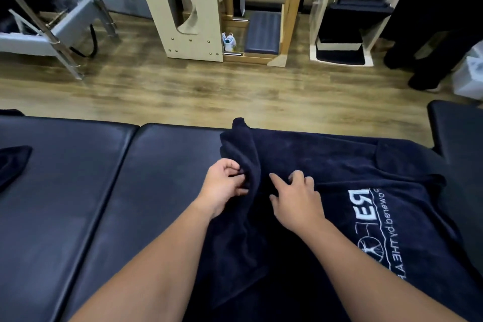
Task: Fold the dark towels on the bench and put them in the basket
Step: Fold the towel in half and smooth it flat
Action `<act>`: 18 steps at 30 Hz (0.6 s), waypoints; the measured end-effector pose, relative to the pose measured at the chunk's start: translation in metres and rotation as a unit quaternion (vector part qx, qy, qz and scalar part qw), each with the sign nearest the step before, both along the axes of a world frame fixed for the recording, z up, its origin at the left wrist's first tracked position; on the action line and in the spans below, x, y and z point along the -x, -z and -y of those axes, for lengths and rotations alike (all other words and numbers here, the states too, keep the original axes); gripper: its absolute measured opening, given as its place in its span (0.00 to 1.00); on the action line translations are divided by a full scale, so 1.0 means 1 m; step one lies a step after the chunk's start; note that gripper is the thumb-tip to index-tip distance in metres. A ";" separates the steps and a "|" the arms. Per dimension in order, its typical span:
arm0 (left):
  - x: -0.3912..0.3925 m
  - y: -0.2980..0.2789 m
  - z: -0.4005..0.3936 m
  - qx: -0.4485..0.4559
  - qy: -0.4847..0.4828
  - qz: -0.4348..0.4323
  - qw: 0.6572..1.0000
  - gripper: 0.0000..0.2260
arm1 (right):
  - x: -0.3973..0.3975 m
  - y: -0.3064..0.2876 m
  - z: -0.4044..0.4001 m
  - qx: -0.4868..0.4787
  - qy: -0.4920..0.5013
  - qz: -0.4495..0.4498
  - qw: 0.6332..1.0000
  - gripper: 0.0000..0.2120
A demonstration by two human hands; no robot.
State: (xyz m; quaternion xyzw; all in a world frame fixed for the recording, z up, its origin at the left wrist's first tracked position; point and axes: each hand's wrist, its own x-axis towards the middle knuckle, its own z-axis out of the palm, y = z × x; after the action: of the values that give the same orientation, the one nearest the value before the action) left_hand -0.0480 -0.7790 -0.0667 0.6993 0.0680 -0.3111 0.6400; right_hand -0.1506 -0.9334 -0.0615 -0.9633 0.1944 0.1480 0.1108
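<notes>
A dark navy towel (339,165) with white mirrored lettering lies spread over the right half of the padded navy bench (78,191). Its left edge is bunched into a raised fold. My left hand (224,185) pinches that bunched edge between thumb and fingers. My right hand (295,196) sits on the towel just right of the fold, index finger stretched out, other fingers curled into the cloth. A corner of another dark cloth (13,162) shows at the bench's far left. No basket is in view.
Wooden floor (209,86) lies beyond the bench. Past it stand a beige wooden frame (188,8), a white shelf unit (342,34) with dark folded items, and metal equipment (52,29) at left. A person's dark-clad legs (431,47) stand at the far right.
</notes>
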 end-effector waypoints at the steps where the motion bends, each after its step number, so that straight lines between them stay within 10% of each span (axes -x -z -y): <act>1: -0.006 0.003 0.004 -0.105 0.024 0.068 0.992 0.07 | -0.005 0.000 0.000 0.004 0.004 -0.008 1.000 0.27; 6: -0.020 0.009 0.012 -0.364 0.096 0.215 0.901 0.07 | -0.029 0.006 -0.009 -0.037 0.036 -0.081 0.995 0.32; 18: -0.041 0.039 0.011 -0.391 0.228 0.493 0.743 0.11 | -0.051 0.005 -0.022 -0.046 0.076 -0.102 0.991 0.32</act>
State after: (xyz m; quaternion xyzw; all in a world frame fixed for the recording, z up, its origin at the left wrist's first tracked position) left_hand -0.0073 -0.7896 -0.1055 0.9387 -0.3025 -0.0055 0.1650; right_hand -0.0992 -0.9117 -0.0666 -0.9195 0.2702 0.2457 0.1457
